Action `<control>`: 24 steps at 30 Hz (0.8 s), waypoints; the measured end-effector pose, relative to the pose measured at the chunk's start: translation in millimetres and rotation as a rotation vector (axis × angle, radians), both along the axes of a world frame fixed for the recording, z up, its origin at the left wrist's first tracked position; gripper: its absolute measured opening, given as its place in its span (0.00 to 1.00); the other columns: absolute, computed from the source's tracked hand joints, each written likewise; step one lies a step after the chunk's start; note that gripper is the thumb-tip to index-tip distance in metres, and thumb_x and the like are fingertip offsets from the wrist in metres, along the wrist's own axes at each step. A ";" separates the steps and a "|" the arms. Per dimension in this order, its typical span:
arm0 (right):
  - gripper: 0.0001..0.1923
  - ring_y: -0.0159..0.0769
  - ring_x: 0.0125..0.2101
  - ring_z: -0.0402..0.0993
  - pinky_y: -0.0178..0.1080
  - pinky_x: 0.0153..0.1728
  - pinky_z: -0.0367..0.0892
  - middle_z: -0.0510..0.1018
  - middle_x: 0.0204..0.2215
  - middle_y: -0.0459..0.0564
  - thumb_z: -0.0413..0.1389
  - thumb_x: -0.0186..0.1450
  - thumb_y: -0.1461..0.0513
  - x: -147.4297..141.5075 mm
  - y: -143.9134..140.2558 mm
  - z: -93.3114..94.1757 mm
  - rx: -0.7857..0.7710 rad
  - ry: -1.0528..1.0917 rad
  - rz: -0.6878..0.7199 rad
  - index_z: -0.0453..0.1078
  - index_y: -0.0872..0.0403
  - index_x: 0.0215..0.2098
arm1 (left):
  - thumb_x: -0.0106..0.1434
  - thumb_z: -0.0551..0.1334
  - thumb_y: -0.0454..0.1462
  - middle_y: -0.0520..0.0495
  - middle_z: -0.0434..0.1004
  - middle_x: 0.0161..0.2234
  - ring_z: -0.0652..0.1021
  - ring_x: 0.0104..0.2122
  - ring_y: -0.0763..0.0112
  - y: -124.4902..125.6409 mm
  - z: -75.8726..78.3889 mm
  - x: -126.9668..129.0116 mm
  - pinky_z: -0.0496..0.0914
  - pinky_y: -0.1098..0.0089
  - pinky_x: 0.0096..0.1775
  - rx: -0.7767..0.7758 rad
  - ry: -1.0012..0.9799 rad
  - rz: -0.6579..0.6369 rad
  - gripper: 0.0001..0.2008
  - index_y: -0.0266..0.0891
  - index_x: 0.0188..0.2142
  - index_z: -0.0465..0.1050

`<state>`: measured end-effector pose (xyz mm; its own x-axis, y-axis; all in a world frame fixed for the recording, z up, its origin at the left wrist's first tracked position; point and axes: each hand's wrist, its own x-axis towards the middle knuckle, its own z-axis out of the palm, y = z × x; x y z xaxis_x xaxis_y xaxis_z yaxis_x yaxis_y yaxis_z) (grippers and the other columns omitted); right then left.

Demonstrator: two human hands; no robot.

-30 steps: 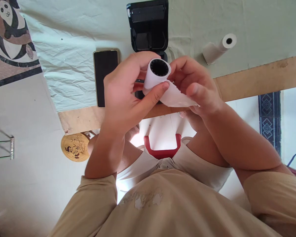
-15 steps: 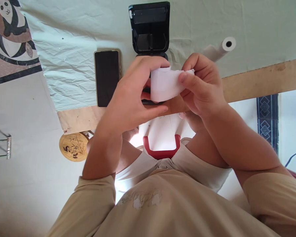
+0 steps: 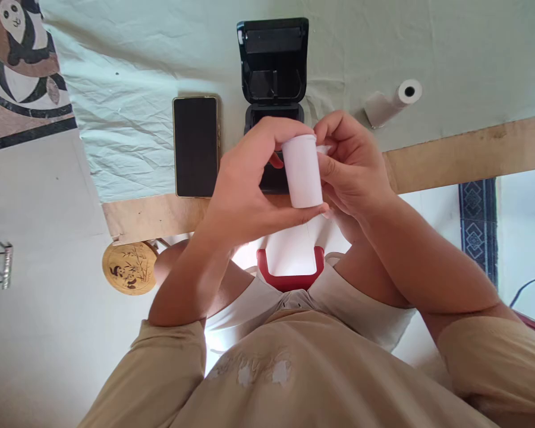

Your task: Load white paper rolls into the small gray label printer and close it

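A white paper roll is held up over the table's near edge. My left hand grips it by the ends, fingers at the top and thumb beneath. At its right side, my right hand pinches the loose end of the paper, of which a small corner shows between the fingers. Behind the hands sits a black receipt printer with its lid raised; its lower part is mostly hidden by my left hand and the roll.
A dark-screened phone lies left of the printer. Another paper roll rests on its side at the right, partly unrolled. Green cloth covers the table, leaving a bare wooden edge. A round wooden stool stands below left.
The paper strip stretched between my hands is shorter now. My right hand has moved left, close against the roll, and the roll has turned more upright.
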<state>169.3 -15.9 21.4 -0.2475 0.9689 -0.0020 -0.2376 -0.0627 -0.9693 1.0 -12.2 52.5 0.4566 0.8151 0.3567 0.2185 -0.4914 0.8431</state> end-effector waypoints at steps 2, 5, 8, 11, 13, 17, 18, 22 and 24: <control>0.19 0.20 0.30 0.65 0.29 0.29 0.65 0.67 0.36 0.43 0.60 0.58 0.51 -1.2 -0.2 -3.2 0.149 -0.115 -0.060 0.60 0.52 0.39 | 0.51 0.68 0.52 0.47 0.72 0.44 0.74 0.46 0.64 -1.7 1.1 2.3 0.72 0.64 0.43 -0.017 -0.002 -0.005 0.29 0.41 0.47 0.65; 0.20 0.25 0.36 0.65 0.31 0.31 0.66 0.65 0.39 0.45 0.61 0.56 0.51 -4.9 -0.3 -5.8 0.542 -0.365 -0.298 0.60 0.48 0.41 | 0.51 0.68 0.53 0.48 0.73 0.44 0.75 0.43 0.66 -3.9 1.4 5.9 0.72 0.64 0.43 -0.040 0.002 -0.004 0.29 0.43 0.47 0.65; 0.15 0.27 0.35 0.65 0.34 0.31 0.66 0.65 0.35 0.46 0.60 0.57 0.53 -8.2 -1.7 -4.7 0.924 -0.525 -0.499 0.64 0.48 0.37 | 0.53 0.67 0.52 0.50 0.74 0.39 0.75 0.36 0.69 -6.8 3.1 8.6 0.71 0.67 0.35 -0.076 0.027 -0.044 0.25 0.44 0.45 0.66; 0.10 0.26 0.35 0.67 0.33 0.32 0.67 0.68 0.36 0.45 0.60 0.58 0.58 -6.2 -3.9 -1.3 0.983 -0.564 -0.545 0.67 0.49 0.38 | 0.56 0.62 0.55 0.49 0.73 0.41 0.75 0.38 0.68 -6.8 3.9 6.8 0.71 0.66 0.37 -0.132 -0.005 -0.066 0.25 0.44 0.47 0.66; 0.13 0.28 0.39 0.70 0.35 0.38 0.70 0.70 0.39 0.46 0.61 0.57 0.59 -1.9 -3.9 -0.3 0.937 -0.585 -0.509 0.69 0.49 0.41 | 0.56 0.59 0.58 0.47 0.72 0.47 0.74 0.43 0.65 -3.0 0.5 2.2 0.70 0.63 0.41 -0.137 -0.086 -0.021 0.29 0.43 0.50 0.66; 0.19 0.29 0.42 0.72 0.37 0.42 0.73 0.72 0.41 0.47 0.56 0.62 0.55 5.6 2.7 -9.0 0.662 -0.548 -0.431 0.64 0.47 0.51 | 0.61 0.56 0.55 0.49 0.73 0.39 0.73 0.34 0.71 10.7 -13.7 -11.1 0.68 0.65 0.34 -0.105 -0.060 0.284 0.21 0.46 0.45 0.69; 0.20 0.28 0.41 0.73 0.36 0.42 0.73 0.72 0.41 0.46 0.54 0.64 0.53 6.5 5.2 -13.1 0.571 -0.494 -0.416 0.61 0.45 0.53 | 0.63 0.55 0.54 0.49 0.73 0.37 0.73 0.33 0.72 14.0 -16.2 -14.7 0.67 0.65 0.34 -0.115 0.012 0.369 0.18 0.46 0.43 0.69; 0.22 0.26 0.40 0.73 0.37 0.45 0.73 0.72 0.39 0.45 0.49 0.65 0.46 7.5 13.6 -26.7 0.378 -0.265 -0.368 0.58 0.47 0.52 | 0.66 0.55 0.46 0.48 0.71 0.40 0.74 0.40 0.68 24.9 -13.7 -31.7 0.70 0.60 0.44 -0.083 0.281 0.584 0.12 0.45 0.44 0.70; 0.22 0.26 0.39 0.72 0.37 0.44 0.73 0.72 0.37 0.45 0.50 0.64 0.45 7.7 14.6 -28.4 0.354 -0.253 -0.369 0.60 0.47 0.50 | 0.63 0.58 0.42 0.45 0.68 0.46 0.71 0.49 0.62 29.5 -9.0 -40.6 0.67 0.54 0.54 -0.052 0.460 0.775 0.14 0.42 0.47 0.69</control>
